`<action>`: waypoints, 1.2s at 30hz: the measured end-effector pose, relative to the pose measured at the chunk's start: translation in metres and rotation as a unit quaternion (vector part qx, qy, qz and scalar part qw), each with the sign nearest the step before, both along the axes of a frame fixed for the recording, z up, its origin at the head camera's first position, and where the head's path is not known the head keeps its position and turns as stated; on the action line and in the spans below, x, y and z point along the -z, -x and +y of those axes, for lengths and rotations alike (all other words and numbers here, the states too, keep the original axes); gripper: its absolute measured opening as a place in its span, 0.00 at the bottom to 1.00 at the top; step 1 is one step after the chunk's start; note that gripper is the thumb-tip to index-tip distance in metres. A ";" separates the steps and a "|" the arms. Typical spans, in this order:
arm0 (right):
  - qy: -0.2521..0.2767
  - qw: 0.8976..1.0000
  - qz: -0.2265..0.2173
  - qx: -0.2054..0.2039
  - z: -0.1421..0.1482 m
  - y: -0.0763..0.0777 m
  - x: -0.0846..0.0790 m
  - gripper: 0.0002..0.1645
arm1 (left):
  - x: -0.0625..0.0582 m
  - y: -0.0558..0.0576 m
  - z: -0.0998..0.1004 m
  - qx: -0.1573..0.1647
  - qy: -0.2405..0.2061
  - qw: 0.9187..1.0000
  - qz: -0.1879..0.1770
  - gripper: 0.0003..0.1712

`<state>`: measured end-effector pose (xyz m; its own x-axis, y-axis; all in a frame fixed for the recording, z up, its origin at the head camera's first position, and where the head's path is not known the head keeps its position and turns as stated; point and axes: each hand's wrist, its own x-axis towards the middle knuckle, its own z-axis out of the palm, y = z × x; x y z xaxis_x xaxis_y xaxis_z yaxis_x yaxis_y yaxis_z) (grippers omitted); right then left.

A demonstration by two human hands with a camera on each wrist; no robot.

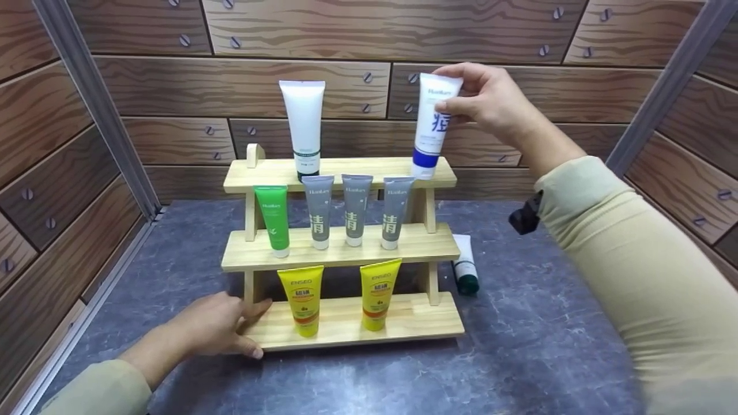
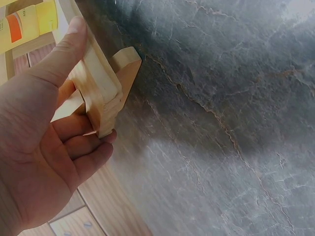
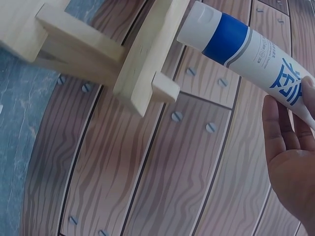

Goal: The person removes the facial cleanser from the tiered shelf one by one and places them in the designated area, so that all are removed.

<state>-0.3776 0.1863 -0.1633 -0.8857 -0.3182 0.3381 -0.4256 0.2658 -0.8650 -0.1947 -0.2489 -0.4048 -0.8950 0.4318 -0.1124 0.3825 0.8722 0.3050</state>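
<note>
My right hand pinches a white squeeze tube with a blue band near its crimped upper end. The tube stands cap-down at the right end of a three-tier wooden display rack's top shelf; in the right wrist view its white cap is right at the shelf edge. With thumb in front and fingers curled round the end, my left hand grips the bottom shelf at its left corner. A plain white tube with a dark cap stands on the top shelf, left of the held one.
On the middle shelf stand a green tube and several grey tubes. Two yellow tubes stand on the bottom shelf. Right of the rack, a white tube with a green cap lies on the dark marbled table. Wood-patterned panels enclose the back and sides.
</note>
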 end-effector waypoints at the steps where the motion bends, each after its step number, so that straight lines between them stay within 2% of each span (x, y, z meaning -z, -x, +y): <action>1: 0.000 1.000 0.000 0.001 0.002 0.000 0.000 0.31 | 0.001 0.000 0.000 0.000 -0.002 1.000 -0.001 0.55; 12: -0.018 0.999 0.026 0.014 0.027 -0.004 0.004 0.33 | 0.002 -0.002 -0.001 0.003 0.002 1.000 0.003 0.54; 21: 0.024 1.000 -0.005 0.005 0.051 -0.008 0.007 0.34 | 0.001 -0.003 0.000 -0.002 0.000 1.000 0.001 0.55; 26: 0.014 1.000 -0.004 0.010 0.070 -0.010 0.012 0.33 | 0.000 -0.002 0.000 -0.004 0.002 1.000 -0.001 0.56; 30: -0.011 1.000 -0.001 0.026 0.083 -0.010 0.019 0.34 | 0.000 -0.002 0.000 -0.005 0.004 1.000 -0.004 0.56; 36: -0.041 0.997 -0.020 0.069 0.104 -0.009 0.031 0.35 | -0.001 -0.002 0.000 0.005 0.005 1.000 0.006 0.56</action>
